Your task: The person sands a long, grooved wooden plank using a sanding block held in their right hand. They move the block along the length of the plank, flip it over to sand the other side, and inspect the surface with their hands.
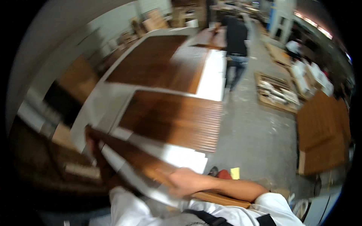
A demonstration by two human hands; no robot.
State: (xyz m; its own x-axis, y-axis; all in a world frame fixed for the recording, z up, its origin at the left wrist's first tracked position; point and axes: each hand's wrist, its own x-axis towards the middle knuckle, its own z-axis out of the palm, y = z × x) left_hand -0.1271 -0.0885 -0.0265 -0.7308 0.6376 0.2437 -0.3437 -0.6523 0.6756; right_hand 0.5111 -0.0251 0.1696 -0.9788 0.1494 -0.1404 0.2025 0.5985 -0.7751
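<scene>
A long brown wooden panel [130,152] slants across in front of my body, seen nearly edge-on. My left hand [91,143] grips it near its far left end, blurred by motion. Closer to my chest, my right hand [184,181] is closed over the panel's edge, and the panel's near end comes out below that forearm. Just beyond my hands, a ribbed brown panel [169,118] lies flat on a white-topped table [109,94]. A larger ribbed panel [151,62] lies farther along the same table.
A person in a dark shirt [236,37] stands at the table's far right side. On the grey floor to the right lie a wooden frame with pale pieces [277,92] and a big brown box-like stack [324,133]. Boards [77,77] lean along the left wall.
</scene>
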